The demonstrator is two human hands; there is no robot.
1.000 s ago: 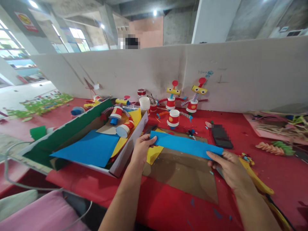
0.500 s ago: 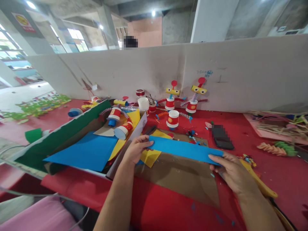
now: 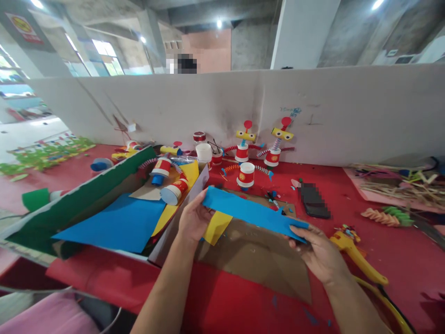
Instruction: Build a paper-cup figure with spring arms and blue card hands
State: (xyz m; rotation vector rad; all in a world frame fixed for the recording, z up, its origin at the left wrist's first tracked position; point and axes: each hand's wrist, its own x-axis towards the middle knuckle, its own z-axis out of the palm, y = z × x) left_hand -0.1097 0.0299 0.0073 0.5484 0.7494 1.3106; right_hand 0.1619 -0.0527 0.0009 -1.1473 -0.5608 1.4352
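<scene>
A box [image 3: 100, 197] stands just beside the left hand [image 3: 195, 217], its white wall along that side; a phone [image 3: 314, 200] and a yellow glue gun [image 3: 363, 263] lie beyond and beside the right hand [image 3: 318, 254]. Each hand is closed on one end of a single blue paper strip [image 3: 246, 211], held above a cardboard sheet [image 3: 264, 266]. Two yellow-headed cup figures [image 3: 242, 152] stand near the white partition [image 3: 194, 104], one headless cup figure [image 3: 246, 176] before them. Red worktop [image 3: 378, 241] shows between phone and glue gun, and past the cardboard's near edge.
</scene>
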